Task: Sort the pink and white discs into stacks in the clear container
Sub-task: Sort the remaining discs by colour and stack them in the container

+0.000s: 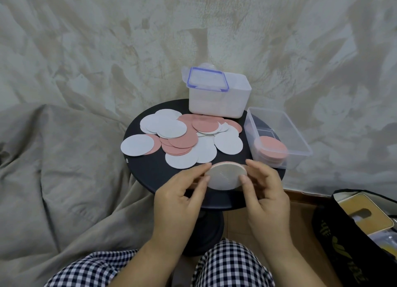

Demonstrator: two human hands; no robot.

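Black-and-white checked trousers (232, 265) fill the bottom edge nearest us, and a black bag (335, 228) with yellow lettering lies open just to their right. Above the knees we see both hands raised over the near rim of a round black table (148, 168). The left hand (182, 192) pinches the left edge of the held discs (225, 178) between thumb and curled fingers, and the right hand (264, 190) grips the right edge in the same way. The held discs are tilted with a white face towards us and a thin pink edge along the top; we cannot tell how many there are. Just beyond them, the loose discs (182, 140) lie spread over the middle of the table, pink and white overlapping in a flat heap. At the table's right edge sits the clear container (297, 134), partly overhanging, with a pink stack (271, 150) in its near end. Behind the heap, at the far rim, stands a white box (219, 104), and a clear blue-edged lid (207, 80) rests tilted on top of it. Crumpled beige cloth (75, 82) covers everything behind and to the left.
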